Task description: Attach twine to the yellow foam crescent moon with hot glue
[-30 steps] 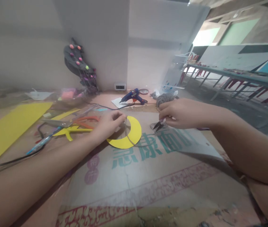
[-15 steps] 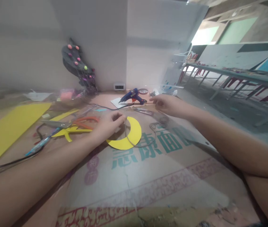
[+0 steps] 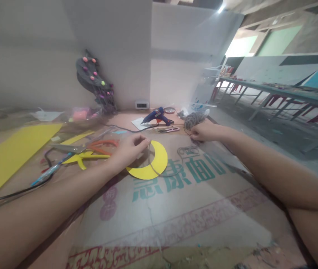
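My left hand (image 3: 130, 148) pinches the end of a thin grey wire (image 3: 166, 172) that loops over a yellow crescent-shaped foam cutout (image 3: 154, 164) lying on printed cardboard (image 3: 175, 209). My right hand (image 3: 203, 132) rests on the floor farther right, fingers closed on the wire near a grey wire coil (image 3: 191, 119). Small snips (image 3: 168, 130) lie just left of that hand, not held.
A blue glue gun (image 3: 157, 116) sits on white paper behind. Orange-handled scissors (image 3: 97, 144), yellow foam scraps (image 3: 79, 157), a large yellow sheet (image 3: 10, 149) and a black cable (image 3: 21, 188) lie at left. A black beaded ornament (image 3: 95, 84) leans on the wall. Long tables (image 3: 273, 91) stand at right.
My right hand held the snips a second ago, reached back and set them down, and now sits by the wire coil gripping the wire. My left hand has stayed put.
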{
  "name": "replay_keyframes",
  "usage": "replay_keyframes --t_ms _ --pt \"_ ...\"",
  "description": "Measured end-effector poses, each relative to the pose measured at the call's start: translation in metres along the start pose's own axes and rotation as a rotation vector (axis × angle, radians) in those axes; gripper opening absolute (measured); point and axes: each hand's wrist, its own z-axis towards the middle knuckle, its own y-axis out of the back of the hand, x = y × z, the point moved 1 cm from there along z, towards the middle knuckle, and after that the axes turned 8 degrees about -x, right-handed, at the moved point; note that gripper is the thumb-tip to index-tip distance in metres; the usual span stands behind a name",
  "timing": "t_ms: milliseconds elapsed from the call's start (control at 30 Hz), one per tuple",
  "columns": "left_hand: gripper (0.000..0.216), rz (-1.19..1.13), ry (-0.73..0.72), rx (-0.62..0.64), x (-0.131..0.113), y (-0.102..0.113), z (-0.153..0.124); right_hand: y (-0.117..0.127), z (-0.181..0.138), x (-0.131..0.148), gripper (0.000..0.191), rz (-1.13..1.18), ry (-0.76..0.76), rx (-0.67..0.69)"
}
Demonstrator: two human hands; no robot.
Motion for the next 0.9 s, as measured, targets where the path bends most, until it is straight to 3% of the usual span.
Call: replay_keyframes --t_ms 133,333,433,633,900 --pt "0.033 0.015 -0.006 -0.006 0.001 0.000 0.000 0.013 0.000 0.004 0.023 0.186 -0.104 0.027" --pt "0.033 0.024 -0.003 -0.008 0.001 -0.001 0.000 0.036 -0.005 0.020 0.020 0.515 -0.098 -0.405" --pt "0.035 0.029 0.007 0.009 0.001 -0.001 0.000 0.048 -0.013 0.034 0.022 0.689 -0.116 -0.485" --pt "0.034 0.054 -0.028 0.006 0.000 0.001 0.000 0.066 -0.028 0.054 0.023 0.503 -0.102 -0.629" --pt "0.033 0.057 -0.013 0.000 -0.002 0.000 0.000 0.089 -0.069 0.091 0.019 0.508 0.038 -0.801"
